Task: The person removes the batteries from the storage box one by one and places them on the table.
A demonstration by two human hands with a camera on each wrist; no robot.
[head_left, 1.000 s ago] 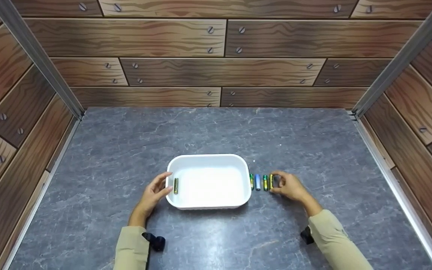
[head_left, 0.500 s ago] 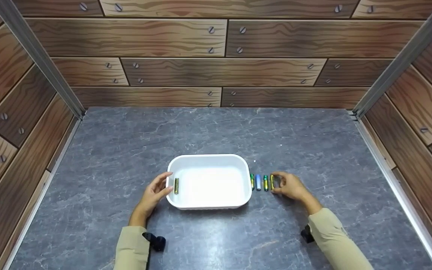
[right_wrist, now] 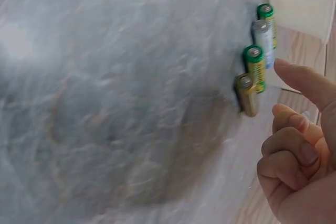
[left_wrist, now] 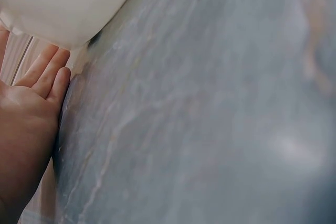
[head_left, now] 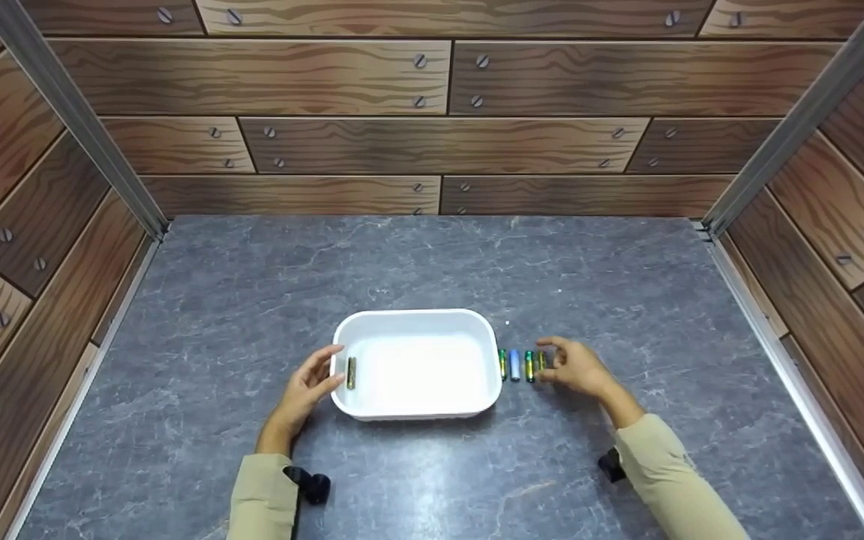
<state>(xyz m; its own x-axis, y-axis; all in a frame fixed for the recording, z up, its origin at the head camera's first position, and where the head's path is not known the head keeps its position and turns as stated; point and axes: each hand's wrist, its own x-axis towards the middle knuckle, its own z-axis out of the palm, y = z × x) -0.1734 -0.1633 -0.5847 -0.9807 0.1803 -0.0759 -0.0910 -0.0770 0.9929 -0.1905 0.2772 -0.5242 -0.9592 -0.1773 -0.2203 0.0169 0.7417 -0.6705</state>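
A white rectangular tub [head_left: 422,414] is on the dark marbled table. Inside it, along the left wall, is one gold battery [head_left: 351,373]. My left hand [head_left: 303,391] rests at the tub's left end, thumb and fingers extended against its wall. To the right of the tub is a row of batteries: a green-and-yellow one partly hidden by the tub, a blue one [head_left: 515,365], a green-and-gold one [head_left: 529,366] and a gold one [right_wrist: 247,95]. My right hand [head_left: 576,367] is beside the gold one; thumb and index finger are spread, the other fingers folded, holding nothing.
Printed wood-plank panels [head_left: 432,142] enclose the table [head_left: 432,262] at the back and sides, with metal posts [head_left: 72,112] in the corners. A dark wrist device [head_left: 310,486] shows by the left sleeve, another [head_left: 612,465] by the right.
My right thumb and index finger have spread apart, letting go of the gold battery at the row's right end. My left hand and the tub have not moved.
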